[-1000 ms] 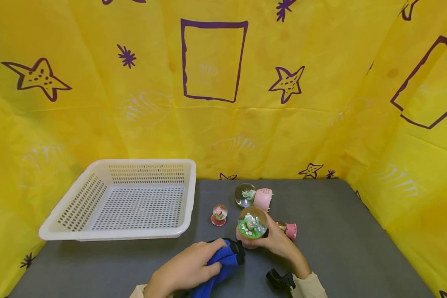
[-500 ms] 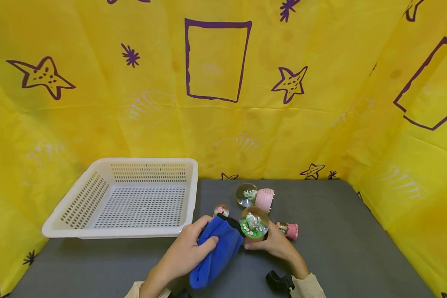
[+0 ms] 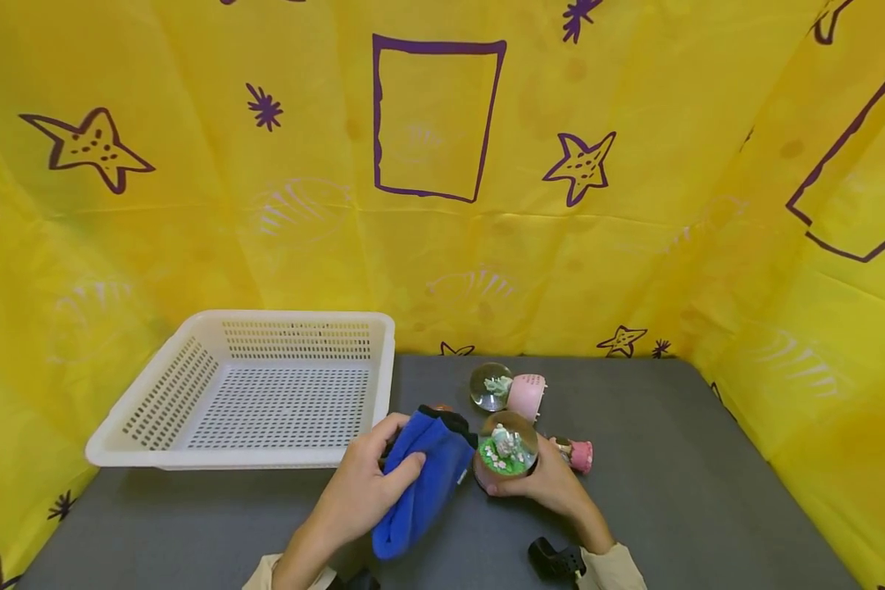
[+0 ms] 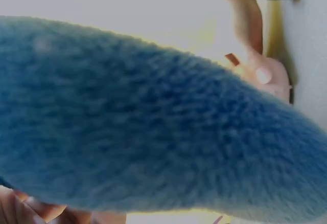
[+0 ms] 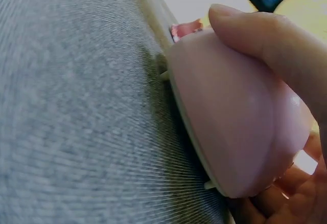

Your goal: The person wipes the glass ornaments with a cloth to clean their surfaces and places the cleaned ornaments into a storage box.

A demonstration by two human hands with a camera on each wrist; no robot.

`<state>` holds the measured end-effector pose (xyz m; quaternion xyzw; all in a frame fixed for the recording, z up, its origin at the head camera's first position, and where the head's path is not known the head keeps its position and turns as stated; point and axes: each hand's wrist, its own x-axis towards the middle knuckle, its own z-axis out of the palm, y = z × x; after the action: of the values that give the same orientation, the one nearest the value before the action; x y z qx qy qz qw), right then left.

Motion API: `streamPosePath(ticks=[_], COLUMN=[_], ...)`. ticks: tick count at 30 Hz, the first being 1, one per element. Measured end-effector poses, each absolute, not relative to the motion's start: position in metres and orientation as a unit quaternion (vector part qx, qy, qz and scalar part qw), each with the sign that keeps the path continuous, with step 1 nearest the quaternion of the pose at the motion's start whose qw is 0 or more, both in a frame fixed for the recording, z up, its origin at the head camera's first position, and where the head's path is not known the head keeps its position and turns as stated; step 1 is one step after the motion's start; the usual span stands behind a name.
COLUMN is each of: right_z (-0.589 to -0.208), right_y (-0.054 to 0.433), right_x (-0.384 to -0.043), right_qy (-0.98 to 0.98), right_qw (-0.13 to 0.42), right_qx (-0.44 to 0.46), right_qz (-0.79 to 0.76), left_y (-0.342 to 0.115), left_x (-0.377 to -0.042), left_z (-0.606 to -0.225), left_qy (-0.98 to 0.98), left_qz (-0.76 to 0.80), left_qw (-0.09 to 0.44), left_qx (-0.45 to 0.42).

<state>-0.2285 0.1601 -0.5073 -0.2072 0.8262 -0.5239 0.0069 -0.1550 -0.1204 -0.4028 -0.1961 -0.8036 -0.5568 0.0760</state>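
My left hand (image 3: 361,487) grips a folded blue cloth (image 3: 428,483) with black edging, thumb pressed on its near face. Its fuzzy pile fills most of the left wrist view. Just right of it, my right hand (image 3: 553,487) holds a snow globe (image 3: 507,447) upright by its pink base, fingers round the far side and thumb in front. Inside the clear ball are a pale figure, green ground and small white flowers. The right wrist view shows the smooth pink base (image 5: 230,111) with short feet, close over the dark table (image 5: 76,121).
Behind my right hand, another pink-based snow globe (image 3: 525,397) lies on its side. A smaller one (image 3: 581,456) lies to the right, partly covered by that hand. The cloth hides most of a small globe (image 3: 443,407). A white slotted basket (image 3: 387,369) stands left, before a yellow curtain (image 3: 302,262).
My left hand has lifted the cloth up and forward from the table, beside the held globe, and it now covers most of the small upright globe. The right hand has hardly moved.
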Motion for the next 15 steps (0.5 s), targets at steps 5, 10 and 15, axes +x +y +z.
streamPosePath(ticks=[5,10,15], right_z=[-0.503,-0.495,-0.481], right_y=[0.161,0.16,0.161], right_x=[-0.227,-0.225,-0.221], right_qy=[0.836,0.822,0.784], right_qw=[0.001,0.003,-0.003], right_qx=[-0.192,-0.168,-0.174], right_qz=[-0.514,-0.544,-0.596], left_y=[-0.12,-0.117,-0.111], left_x=[-0.157,-0.161,-0.163], left_z=[-0.393,-0.385,-0.376], left_qy=[-0.799,-0.795,-0.781], left_qz=[-0.565,-0.57,-0.589], left_qw=[0.114,0.125,0.133], left_qx=[-0.17,-0.168,-0.162])
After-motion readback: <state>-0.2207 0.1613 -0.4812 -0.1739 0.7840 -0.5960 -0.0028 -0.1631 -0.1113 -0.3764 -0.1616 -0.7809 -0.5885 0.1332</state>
